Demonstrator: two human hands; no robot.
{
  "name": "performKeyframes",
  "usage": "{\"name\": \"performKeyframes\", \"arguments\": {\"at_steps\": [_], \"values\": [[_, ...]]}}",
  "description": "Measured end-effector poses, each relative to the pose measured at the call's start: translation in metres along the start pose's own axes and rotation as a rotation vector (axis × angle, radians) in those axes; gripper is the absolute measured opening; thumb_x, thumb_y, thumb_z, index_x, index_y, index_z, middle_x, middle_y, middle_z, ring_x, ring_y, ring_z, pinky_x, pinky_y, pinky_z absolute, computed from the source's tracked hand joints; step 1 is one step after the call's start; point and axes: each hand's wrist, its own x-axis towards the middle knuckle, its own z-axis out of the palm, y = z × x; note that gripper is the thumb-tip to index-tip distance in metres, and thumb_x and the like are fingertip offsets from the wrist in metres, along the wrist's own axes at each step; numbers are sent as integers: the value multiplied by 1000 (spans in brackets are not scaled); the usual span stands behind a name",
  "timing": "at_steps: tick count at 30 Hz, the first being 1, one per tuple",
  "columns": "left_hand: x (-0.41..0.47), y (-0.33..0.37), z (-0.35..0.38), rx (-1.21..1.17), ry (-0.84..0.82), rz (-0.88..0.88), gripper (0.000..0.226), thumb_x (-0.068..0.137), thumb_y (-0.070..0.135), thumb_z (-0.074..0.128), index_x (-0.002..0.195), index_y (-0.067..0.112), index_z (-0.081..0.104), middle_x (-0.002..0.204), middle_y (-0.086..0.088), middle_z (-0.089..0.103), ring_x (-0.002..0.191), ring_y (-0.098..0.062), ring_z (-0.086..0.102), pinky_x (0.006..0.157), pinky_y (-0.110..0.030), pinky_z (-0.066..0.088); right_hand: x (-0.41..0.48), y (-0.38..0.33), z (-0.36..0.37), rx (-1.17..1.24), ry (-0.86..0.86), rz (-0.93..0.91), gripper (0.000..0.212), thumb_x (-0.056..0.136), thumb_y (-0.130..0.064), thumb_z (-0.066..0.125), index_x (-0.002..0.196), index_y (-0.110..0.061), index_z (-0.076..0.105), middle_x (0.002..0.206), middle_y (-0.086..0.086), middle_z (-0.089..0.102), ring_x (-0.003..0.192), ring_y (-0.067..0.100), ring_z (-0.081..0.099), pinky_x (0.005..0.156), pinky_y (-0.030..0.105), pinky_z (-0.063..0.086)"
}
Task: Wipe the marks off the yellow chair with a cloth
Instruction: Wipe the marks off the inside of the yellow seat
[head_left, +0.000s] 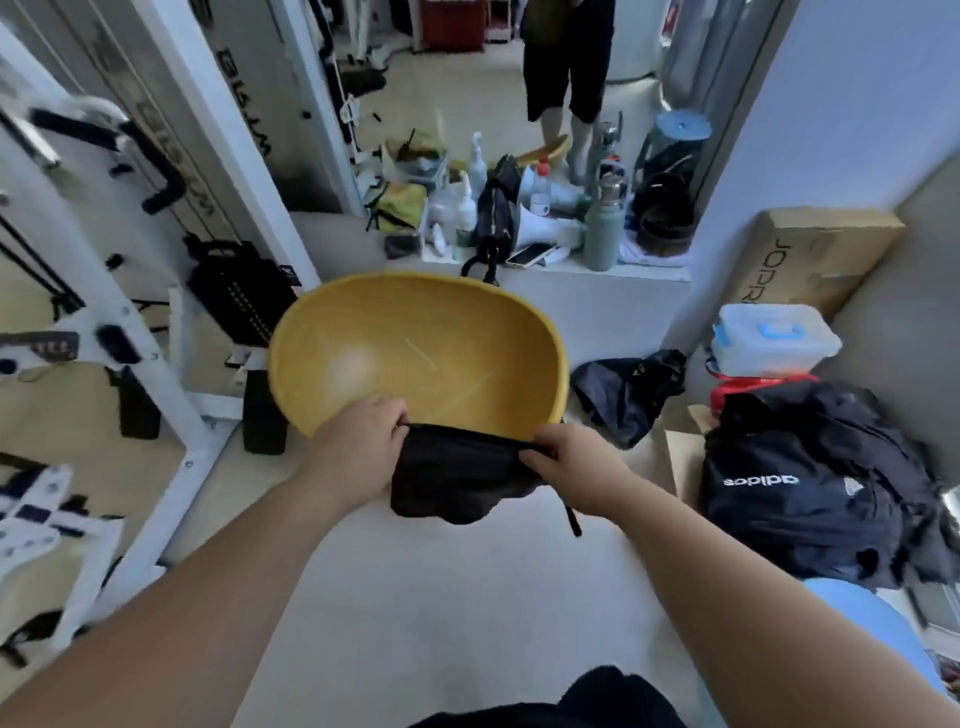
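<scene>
I am readying the black cloth (457, 478), not yet wiping: my left hand (358, 441) and right hand (576, 460) each pinch its top edge, stretching it at mid-frame, arms reaching forward. The yellow chair (415, 348) sits just above, pale streaks across its seat. Next I should bunch the cloth and press it there.

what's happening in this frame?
A person holds a black cloth stretched between both hands, left hand and right hand, each pinching its top edge. The cloth hangs just in front of the near rim of the round yellow plastic chair seat. Pale streak marks still show inside the seat, so wiping doesn't look started. A dark backpack sits on the floor to the right.
</scene>
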Motion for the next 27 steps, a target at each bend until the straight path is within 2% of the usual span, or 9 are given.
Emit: {"name": "performKeyframes", "arguments": {"at_steps": [4,8,12,14,17,21,24,26,27], "values": [[17,-77,-14,27,0,-102,9,100,19,55,94,16,60,97,2,53,84,-21,53,73,-39,47,67,-53,27,33,-97,-90,28,100,-27,58,72,-31,55,72,-9,55,68,9,50,59,25,35],[54,-152,-20,17,-113,-195,8,100,20,56,96,16,61,96,3,50,84,-19,53,77,-38,48,153,-82,53,67,-162,-136,14,100,-30,61,91,-22,69,82,-10,61,79,15,56,63,23,37],[99,-215,-22,-77,-117,-318,6,100,16,58,94,14,60,94,3,51,84,-17,53,75,-33,43,242,-102,84,238,-185,-87,21,96,-27,67,76,-33,62,75,-15,59,70,6,54,56,17,37],[116,-240,-21,-88,-140,-370,9,99,13,59,90,15,59,92,2,53,83,-17,52,73,-31,39,281,-111,97,253,-234,-59,17,94,-25,69,79,-31,64,76,-14,61,69,7,56,54,16,38],[141,-276,-25,-80,-183,-429,21,98,14,59,82,27,54,93,1,54,82,-18,54,76,-37,46,331,-127,108,239,-299,-35,11,93,-25,70,84,-30,69,83,-10,67,77,13,61,58,23,43],[187,-327,-29,-73,-170,-464,14,98,15,59,86,23,57,91,1,58,79,-18,56,73,-38,48,387,-153,120,280,-322,31,8,92,-20,69,88,-26,72,86,-7,70,79,15,64,59,25,44],[223,-368,-20,-111,-189,-433,13,98,14,60,87,22,58,90,0,61,80,-17,56,68,-33,42,419,-165,134,322,-284,93,8,93,-17,67,92,-22,73,81,-8,68,56,4,56,47,16,38],[248,-399,-7,-120,-245,-387,12,98,15,60,89,24,59,91,2,61,83,-17,57,69,-32,43,437,-166,151,380,-241,172,8,92,-15,66,91,-20,72,77,-4,68,38,7,45,37,21,35],[260,-416,2,-117,-279,-353,12,97,17,60,88,25,59,91,3,61,84,-18,58,71,-34,46,444,-165,162,402,-211,218,8,92,-15,67,89,-20,73,76,-2,69,36,9,43,36,22,34]]}}
